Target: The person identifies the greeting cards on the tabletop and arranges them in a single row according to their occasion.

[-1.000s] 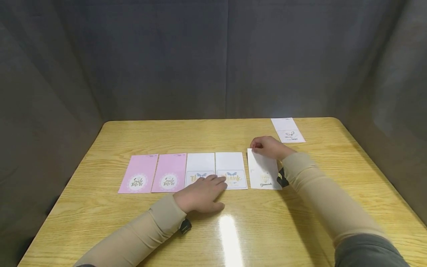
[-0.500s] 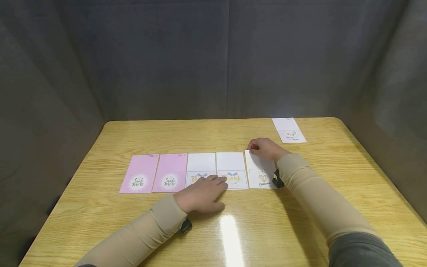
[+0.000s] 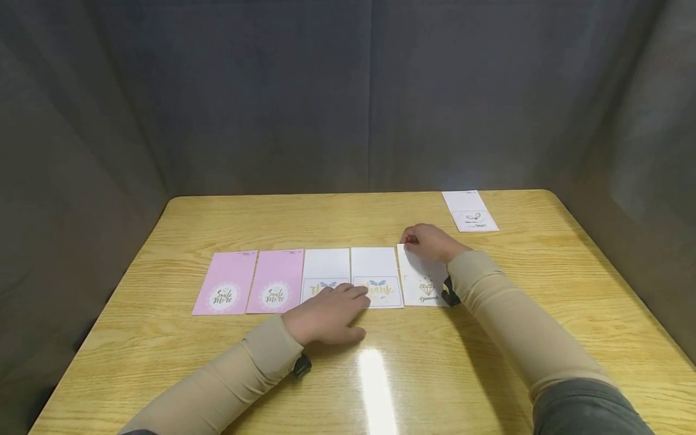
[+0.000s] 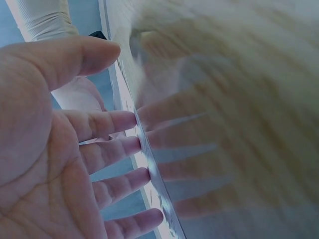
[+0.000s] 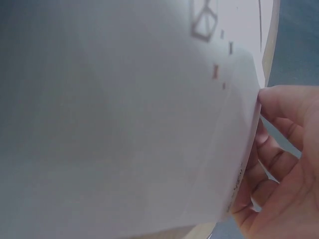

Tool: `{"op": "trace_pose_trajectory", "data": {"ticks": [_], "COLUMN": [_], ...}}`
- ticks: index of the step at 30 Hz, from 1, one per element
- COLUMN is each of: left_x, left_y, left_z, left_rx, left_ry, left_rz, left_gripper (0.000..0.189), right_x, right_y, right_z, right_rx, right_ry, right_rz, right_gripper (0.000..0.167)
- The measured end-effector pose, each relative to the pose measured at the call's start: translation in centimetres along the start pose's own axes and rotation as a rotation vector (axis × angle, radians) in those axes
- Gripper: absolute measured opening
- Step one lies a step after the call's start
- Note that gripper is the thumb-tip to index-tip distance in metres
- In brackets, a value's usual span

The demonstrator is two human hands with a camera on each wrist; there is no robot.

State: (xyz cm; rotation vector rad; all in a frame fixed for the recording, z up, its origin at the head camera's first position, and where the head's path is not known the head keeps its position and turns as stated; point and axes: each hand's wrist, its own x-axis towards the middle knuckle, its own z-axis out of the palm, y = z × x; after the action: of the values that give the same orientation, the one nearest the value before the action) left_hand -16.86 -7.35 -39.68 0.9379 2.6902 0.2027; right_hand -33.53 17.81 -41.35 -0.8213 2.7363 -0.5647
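A white "Diamonds" card (image 3: 414, 279) with a gold gem print lies at the right end of a row of cards. My right hand (image 3: 429, 243) pinches its far edge; in the right wrist view the thumb (image 5: 284, 102) is on the near face and curled fingers are behind. The fingertips of my left hand (image 3: 328, 314) rest on the lower parts of two white "Thank" cards (image 3: 374, 261), partly covering the lettering. Those fingers are straight and slightly spread in the left wrist view, with the thumb (image 4: 75, 57) held off the surface.
Two pink "Smile More" cards (image 3: 234, 269) form the left end of the row. Another white card (image 3: 462, 200) with a small leaf-like print lies near the back right of the wooden table (image 3: 304, 223). A dark curtain (image 3: 261, 103) stands around the back and sides.
My right hand has slid the Diamonds card left, up close to the neighbouring Thank card, and the card now lies flatter. My left hand has stayed in place.
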Motion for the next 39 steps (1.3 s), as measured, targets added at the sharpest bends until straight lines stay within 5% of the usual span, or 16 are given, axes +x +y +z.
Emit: {"op": "trace_pose_trajectory", "data": {"ticks": [15, 39], "left_x": [0.1, 2.1], "left_y": [0.2, 2.4], "left_z": [-0.3, 0.2], "left_rx": [-0.049, 0.001], "left_ry": [0.006, -0.039], "left_rz": [0.025, 0.077], "left_gripper": [0.057, 0.067], "right_x": [-0.3, -0.5], "right_y": [0.4, 0.7], "right_z": [0.2, -0.1], "right_rx": [-0.055, 0.019], "right_ry": [0.0, 0.014], "right_rz": [-0.058, -0.029], "right_gripper": [0.01, 0.014]}}
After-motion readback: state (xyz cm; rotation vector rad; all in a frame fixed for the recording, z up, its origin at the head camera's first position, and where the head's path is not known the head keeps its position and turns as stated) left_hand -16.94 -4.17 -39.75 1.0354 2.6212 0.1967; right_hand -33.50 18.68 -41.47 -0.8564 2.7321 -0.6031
